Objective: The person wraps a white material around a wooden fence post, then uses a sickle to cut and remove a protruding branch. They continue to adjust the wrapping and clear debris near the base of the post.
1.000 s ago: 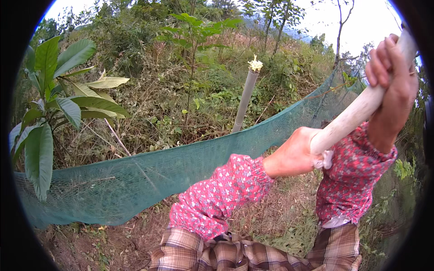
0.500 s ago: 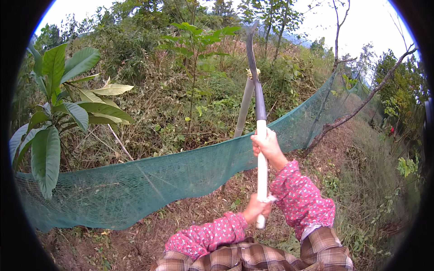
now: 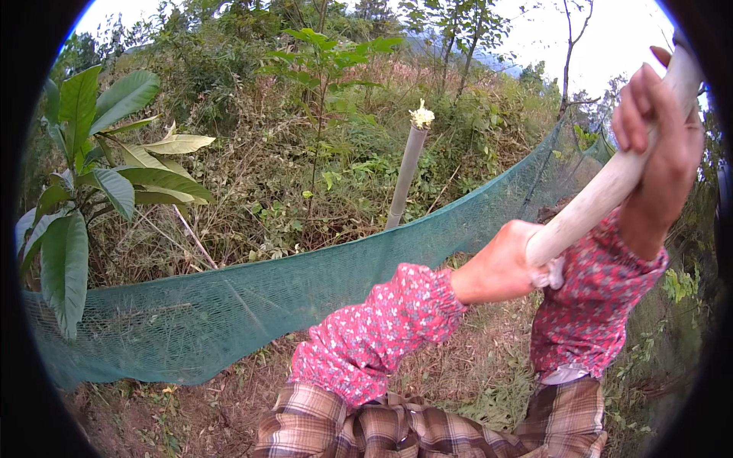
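A long-handled billhook (image 3: 592,202) is raised at the upper right. Its pale wooden handle slants up towards the right rim, and its blade is out of view. My left hand (image 3: 500,263) is wrapped round the lower end of the handle, by a scrap of white material (image 3: 551,273). Higher up, my right hand (image 3: 660,153) grips the same handle, with its fingers curled over it. Left of my hands stands a grey pole (image 3: 406,175) with a pale, splintered top, behind the green net.
A sagging green net fence (image 3: 252,298) crosses in front of me and climbs to the right. At the left a large-leaved plant (image 3: 65,252) overhangs it. Beyond lies a slope of brush and weeds (image 3: 259,168). Dry cut stalks (image 3: 229,397) cover the near ground.
Both hands have swung the billhook up and to the right, away from the pole's top. Its curved blade, earlier seen beside the pole, has left the view.
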{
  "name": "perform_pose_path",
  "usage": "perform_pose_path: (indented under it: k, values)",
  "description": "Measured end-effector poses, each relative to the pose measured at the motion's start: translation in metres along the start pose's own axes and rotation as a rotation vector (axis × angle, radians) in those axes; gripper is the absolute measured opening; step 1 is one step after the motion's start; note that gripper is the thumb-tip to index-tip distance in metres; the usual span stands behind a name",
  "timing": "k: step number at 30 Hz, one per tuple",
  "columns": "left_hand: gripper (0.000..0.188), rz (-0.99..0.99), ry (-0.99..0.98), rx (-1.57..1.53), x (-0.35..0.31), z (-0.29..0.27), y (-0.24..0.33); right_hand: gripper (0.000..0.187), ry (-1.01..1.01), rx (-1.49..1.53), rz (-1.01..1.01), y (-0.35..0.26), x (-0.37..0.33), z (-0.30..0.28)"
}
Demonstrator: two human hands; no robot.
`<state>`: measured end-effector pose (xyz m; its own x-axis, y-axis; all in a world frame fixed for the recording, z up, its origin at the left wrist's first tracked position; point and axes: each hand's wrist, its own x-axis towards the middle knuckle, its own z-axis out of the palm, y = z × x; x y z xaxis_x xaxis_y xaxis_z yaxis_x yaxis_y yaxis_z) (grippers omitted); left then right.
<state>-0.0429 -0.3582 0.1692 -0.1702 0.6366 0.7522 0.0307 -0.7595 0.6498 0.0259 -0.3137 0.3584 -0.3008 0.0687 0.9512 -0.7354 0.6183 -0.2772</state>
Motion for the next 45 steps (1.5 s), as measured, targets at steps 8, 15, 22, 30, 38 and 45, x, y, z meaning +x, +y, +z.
perform_pose_path:
  k: [8, 15, 22, 30, 38, 45]
  values:
    - [0.005, -0.866, 0.636, -0.868, -0.129, 0.068, -0.014, 0.018, -0.283, -0.011, 1.339, 0.11, -0.151, 0.074]
    - [0.006, -0.77, 0.686, -0.5, -0.179, 0.054, -0.083, 0.019, -0.155, 0.475, 1.21, 0.147, -0.213, 0.065]
    - [0.002, -0.456, 0.457, -0.054, -0.124, 0.032, -0.059, 0.015, -0.014, 0.245, 0.623, 0.086, -0.151, 0.037]
    - [0.005, 0.117, 0.054, -0.078, 0.016, 0.032, 0.03, 0.015, -0.048, 0.008, 0.178, -0.029, 0.026, 0.001]
    - [0.002, -0.704, 0.562, -1.023, -0.137, 0.09, -0.025, 0.018, -0.304, 0.317, 1.276, 0.147, -0.181, 0.055]
    - [0.01, -0.812, 0.734, -0.414, -0.17, 0.061, -0.081, 0.02, -0.157, 0.266, 1.402, 0.126, -0.199, 0.066]
